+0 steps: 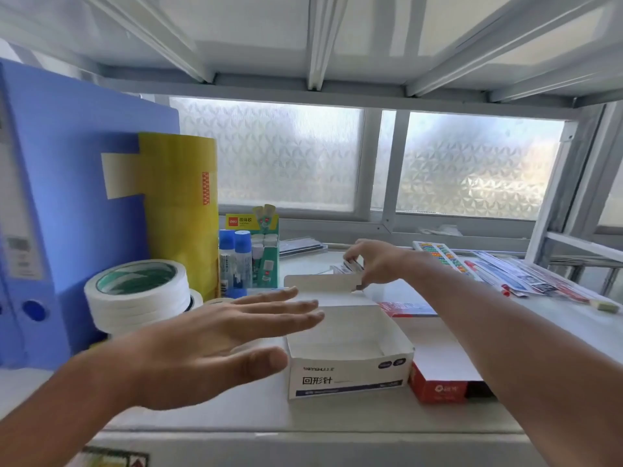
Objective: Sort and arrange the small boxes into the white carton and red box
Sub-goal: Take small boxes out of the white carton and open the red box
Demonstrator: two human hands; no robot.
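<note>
The white carton (350, 375) stands open and empty at the shelf's front, its lid flap raised at the back. A red box (438, 387) sits right beside it, mostly under my right forearm. My right hand (377, 261) reaches behind the carton's flap and pinches small boxes (350, 266) lying there. My left hand (215, 345) hovers flat, fingers spread, just left of the carton and holds nothing. A small red and blue box (408, 309) lies behind the carton to the right.
Stacked white tape rolls (138, 294), a blue file box (60, 210) and a yellow roll (182, 203) crowd the left. Glue sticks (236, 261) and a green display box (266, 244) stand behind. Packets and pens (505, 271) lie at the right back.
</note>
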